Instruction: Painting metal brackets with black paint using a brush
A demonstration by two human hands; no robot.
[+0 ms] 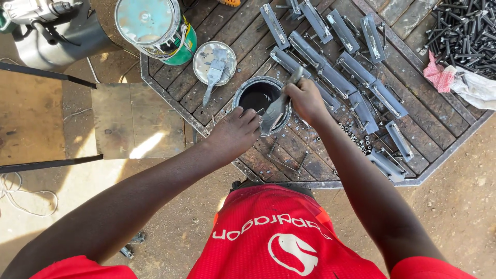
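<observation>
- Your right hand (305, 101) is clenched around the handle of a paintbrush (281, 103), with its bristle end dipped at the right rim of the small open paint tin (258, 95).
- Your left hand (235, 132) steadies that tin from the near side, its fingers closed against the wall and rim; the tin stands on the table (423, 155), near its near-left edge.
- The paint inside the tin looks dark, and the brush head is coated grey.
- As for progress, I judge you are loading or wiping the brush, not painting a part at this instant.
- To the right and farther away lie many grey metal brackets (356, 72) in rows on the table; they look already coated, though whether any are still bare I cannot tell.
- Loose nuts and small bolts (356, 139) are scattered between the tin and the brackets, and bent rods lie just near the tin.
- To the far left of the tin sits its round lid (214, 62) with a scraper lying on it, and beyond that a larger green paint can (157, 28).
- At the far right corner a pile of dark bolts (465, 36) rests beside a red-and-white rag (457, 80).
- The brackets closest to your right wrist crowd the path from tin to work.
</observation>
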